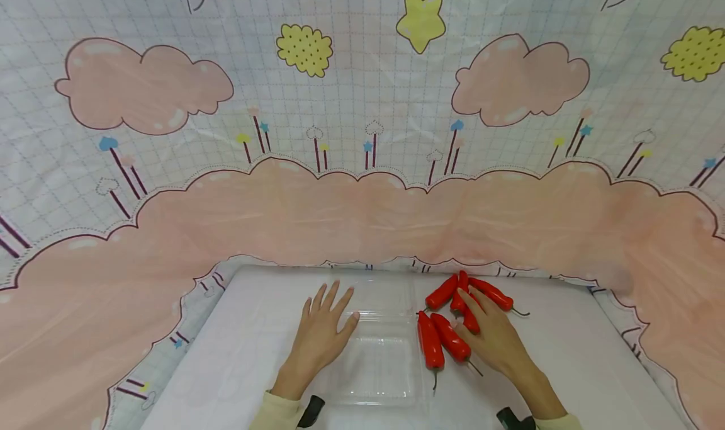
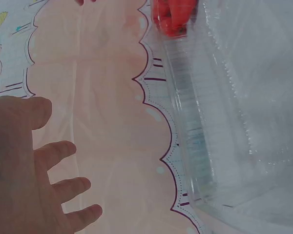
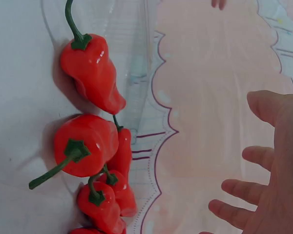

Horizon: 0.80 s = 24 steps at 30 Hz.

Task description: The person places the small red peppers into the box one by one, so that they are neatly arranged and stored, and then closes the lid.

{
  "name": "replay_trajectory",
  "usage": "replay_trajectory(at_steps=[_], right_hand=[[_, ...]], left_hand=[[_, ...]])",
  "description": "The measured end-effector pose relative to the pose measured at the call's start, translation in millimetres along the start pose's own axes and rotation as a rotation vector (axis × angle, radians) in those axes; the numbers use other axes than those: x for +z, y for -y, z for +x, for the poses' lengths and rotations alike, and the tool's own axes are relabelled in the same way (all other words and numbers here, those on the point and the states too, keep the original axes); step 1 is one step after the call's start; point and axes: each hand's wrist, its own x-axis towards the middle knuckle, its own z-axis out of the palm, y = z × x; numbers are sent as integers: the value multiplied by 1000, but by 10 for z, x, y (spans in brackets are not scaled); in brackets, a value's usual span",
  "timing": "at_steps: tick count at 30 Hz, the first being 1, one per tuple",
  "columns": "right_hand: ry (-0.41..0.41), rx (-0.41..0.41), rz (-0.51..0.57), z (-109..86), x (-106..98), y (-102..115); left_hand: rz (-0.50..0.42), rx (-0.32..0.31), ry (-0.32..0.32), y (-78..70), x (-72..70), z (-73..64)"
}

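Note:
A clear plastic clamshell box lies unfolded on the white tabletop, its two halves front and back. My left hand, fingers spread and holding nothing, is by the box's left side; the left wrist view shows this hand apart from the box's wall. Several glossy red peppers with green stems lie right of the box. Over the right part of this group is my right hand, which partly hides a pepper. In the right wrist view its fingers look extended, with a gap to the peppers.
The white tabletop extends to both sides of the box and peppers. Around and behind it hangs or lies a cloth printed with pink clouds, stars and a grid. Dark wrist straps sit at the cuffs.

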Motion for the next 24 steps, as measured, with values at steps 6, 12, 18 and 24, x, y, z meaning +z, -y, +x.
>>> replay_trajectory(at_steps=[6, 12, 18, 24], right_hand=[[-15, 10, 29, -34, 26, -7], [-24, 15, 66, -64, 54, -22], [-17, 49, 101, -88, 97, -48], [14, 95, 127, -122, 135, -61]], left_hand=[[-13, -12, -28, 71, 22, -83], [-27, -21, -44, 122, 36, -149], [-31, -33, -44, 171, 52, -193], [-43, -49, -42, 216, 76, -230]])
